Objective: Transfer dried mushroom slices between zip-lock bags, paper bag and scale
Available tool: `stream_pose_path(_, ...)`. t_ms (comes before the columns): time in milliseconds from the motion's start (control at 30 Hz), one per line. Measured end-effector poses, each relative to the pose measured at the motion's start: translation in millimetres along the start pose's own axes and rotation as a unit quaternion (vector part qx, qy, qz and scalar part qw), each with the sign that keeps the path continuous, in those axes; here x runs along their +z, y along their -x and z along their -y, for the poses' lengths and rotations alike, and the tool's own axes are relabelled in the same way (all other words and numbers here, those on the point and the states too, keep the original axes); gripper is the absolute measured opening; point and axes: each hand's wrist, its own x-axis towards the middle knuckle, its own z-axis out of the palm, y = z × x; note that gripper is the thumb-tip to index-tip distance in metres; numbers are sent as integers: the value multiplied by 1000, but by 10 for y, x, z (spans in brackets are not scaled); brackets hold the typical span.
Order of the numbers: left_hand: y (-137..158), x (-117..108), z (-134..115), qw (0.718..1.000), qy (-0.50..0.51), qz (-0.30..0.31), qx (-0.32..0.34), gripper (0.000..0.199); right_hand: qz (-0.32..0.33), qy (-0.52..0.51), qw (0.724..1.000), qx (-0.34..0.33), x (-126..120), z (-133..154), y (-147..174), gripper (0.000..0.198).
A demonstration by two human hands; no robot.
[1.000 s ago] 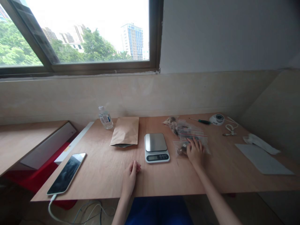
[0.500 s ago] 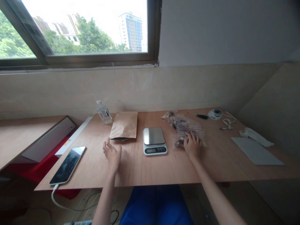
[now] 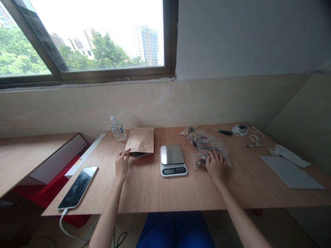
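One pouch (image 3: 141, 140), left of the scale (image 3: 172, 155), looks light and flexible, best held by its open near edge, where the left hand (image 3: 121, 165), spread just beside it half a second ago, now pinches a corner, while the right hand (image 3: 216, 164) lies over the packets (image 3: 199, 163), whether gripping one I cannot tell.

Matt brown paper pouch (image 3: 141, 140), shiny metal scale plate (image 3: 172, 154), clear glossy plastic bags (image 3: 205, 142), smooth wooden tabletop (image 3: 155, 193)

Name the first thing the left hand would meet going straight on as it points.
The brown pouch; the fingers of the left hand appear to touch its near left corner, though exact contact is hard to judge.
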Motion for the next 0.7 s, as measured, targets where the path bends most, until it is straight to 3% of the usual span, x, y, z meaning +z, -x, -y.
stream_pose_path(200, -334, -393, -685, 992, 34, -89, 84, 18, 4, -2, 1000, -1, 3, -9, 4, 36)
stream_pose_path(300, -642, -557, -959, 991, 117, -57, 19, 13, 4, 5, 1000, -6, -4, -12, 0, 36)
stream_pose_path(467, -1025, -555, -1031, 960, 256, 11, -110, 21, -3, 0, 1000, -1, 2, -7, -5, 35)
stream_pose_path(700, -919, -473, -1087, 935, 321, 10, -152, 36, 8, -3, 1000, 3, 1, -4, -4, 36)
